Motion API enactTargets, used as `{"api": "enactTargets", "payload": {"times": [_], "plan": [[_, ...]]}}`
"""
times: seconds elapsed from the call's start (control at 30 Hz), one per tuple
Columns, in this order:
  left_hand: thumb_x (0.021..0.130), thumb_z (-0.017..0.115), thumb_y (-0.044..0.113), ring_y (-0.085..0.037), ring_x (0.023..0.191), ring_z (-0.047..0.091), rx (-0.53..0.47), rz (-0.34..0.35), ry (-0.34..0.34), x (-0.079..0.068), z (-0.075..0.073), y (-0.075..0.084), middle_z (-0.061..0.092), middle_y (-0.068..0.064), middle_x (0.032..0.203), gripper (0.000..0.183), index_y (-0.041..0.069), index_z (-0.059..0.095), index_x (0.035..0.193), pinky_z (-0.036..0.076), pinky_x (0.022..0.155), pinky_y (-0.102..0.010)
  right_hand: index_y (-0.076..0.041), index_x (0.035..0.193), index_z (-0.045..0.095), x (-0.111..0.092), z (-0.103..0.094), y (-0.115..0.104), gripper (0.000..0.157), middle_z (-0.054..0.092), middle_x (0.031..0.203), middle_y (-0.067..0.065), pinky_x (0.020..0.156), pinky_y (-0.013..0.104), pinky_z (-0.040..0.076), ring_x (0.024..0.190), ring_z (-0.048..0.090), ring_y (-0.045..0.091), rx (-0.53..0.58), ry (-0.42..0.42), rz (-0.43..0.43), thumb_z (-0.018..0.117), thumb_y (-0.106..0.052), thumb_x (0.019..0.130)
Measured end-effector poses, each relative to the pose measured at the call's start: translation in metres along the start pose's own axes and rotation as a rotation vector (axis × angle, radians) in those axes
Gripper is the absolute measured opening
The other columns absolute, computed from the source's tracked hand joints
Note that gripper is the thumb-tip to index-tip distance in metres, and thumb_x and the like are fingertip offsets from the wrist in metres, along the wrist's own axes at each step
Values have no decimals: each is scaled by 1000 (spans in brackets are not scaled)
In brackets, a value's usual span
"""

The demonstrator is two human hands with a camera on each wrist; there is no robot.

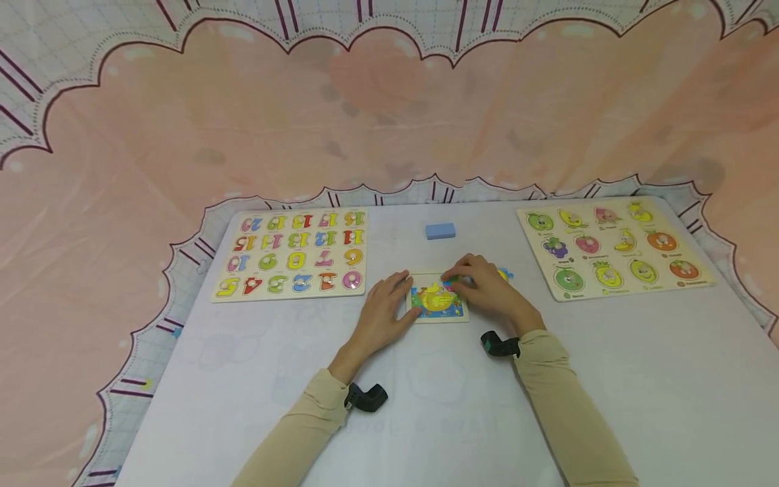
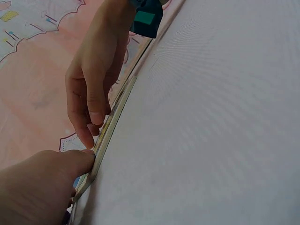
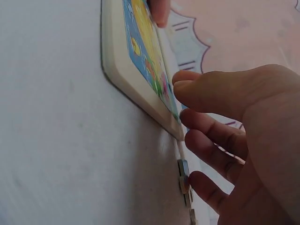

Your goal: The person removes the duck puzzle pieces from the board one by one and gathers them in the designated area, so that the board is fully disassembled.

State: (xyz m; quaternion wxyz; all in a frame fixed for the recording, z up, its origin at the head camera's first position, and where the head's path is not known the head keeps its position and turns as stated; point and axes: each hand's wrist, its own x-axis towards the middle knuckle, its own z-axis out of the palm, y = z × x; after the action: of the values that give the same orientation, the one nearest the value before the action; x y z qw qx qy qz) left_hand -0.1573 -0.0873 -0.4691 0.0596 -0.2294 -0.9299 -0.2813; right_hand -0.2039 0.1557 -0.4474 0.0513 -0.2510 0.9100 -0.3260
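On the white counter lies a duck puzzle, likely light and stiff, best held by its pale rim. The left hand rests against it, fingers extended, thumb apart; whether the right hand pinches anything at the far corner cannot be told. Upside-down numerals, including 11, mark the number board; fruit board captions are illegible.

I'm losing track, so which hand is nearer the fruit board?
Right hand, just left of the fruit board; the left hand is farther away, at the duck puzzle's left edge.
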Motion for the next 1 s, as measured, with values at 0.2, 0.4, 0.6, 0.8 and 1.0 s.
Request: {"api": "enactTargets", "payload": {"times": [0.2, 0.4, 0.6, 0.8, 1.0], "plan": [[88, 65, 32, -27, 138, 36, -1, -1, -5, 0, 0, 0, 42, -10, 147, 59, 3, 49, 136, 25, 115, -50, -20, 112, 68, -1, 3, -4, 22, 52, 119, 10, 98, 54, 33, 114, 43, 29, -42, -14, 17, 64, -22, 90], [88, 65, 33, -26, 138, 36, 14, -6, -12, 0, 0, 0, 42, -9, 147, 59, 4, 49, 137, 25, 116, -49, -19, 108, 67, 1, 4, -7, 18, 49, 124, 11, 97, 55, 33, 118, 40, 31, -48, -11, 11, 64, -20, 90], [88, 64, 35, -25, 138, 36, 23, -7, -7, 0, 1, -2, 42, -8, 147, 59, 5, 49, 137, 25, 116, -48, -15, 109, 64, 1, 3, -10, 21, 52, 124, 10, 98, 53, 34, 118, 43, 30, -14, 3, 3, 65, -16, 89], [88, 65, 35, -25, 138, 36, 20, -9, -9, -1, 2, -2, 43, -8, 147, 59, 5, 49, 137, 25, 116, -48, -11, 122, 54, 2, 2, -11, 34, 55, 117, 9, 101, 47, 39, 113, 49, 26, 65, 47, 17, 63, -9, 89], [88, 64, 35, -25, 138, 36, 25, -7, -9, 0, 1, -2, 43, -8, 147, 59, 5, 49, 137, 25, 116, -48, -10, 117, 56, 4, 2, -8, 26, 58, 109, 8, 86, 36, 49, 96, 55, 21, 169, 74, 1, 59, -8, 92]]}}
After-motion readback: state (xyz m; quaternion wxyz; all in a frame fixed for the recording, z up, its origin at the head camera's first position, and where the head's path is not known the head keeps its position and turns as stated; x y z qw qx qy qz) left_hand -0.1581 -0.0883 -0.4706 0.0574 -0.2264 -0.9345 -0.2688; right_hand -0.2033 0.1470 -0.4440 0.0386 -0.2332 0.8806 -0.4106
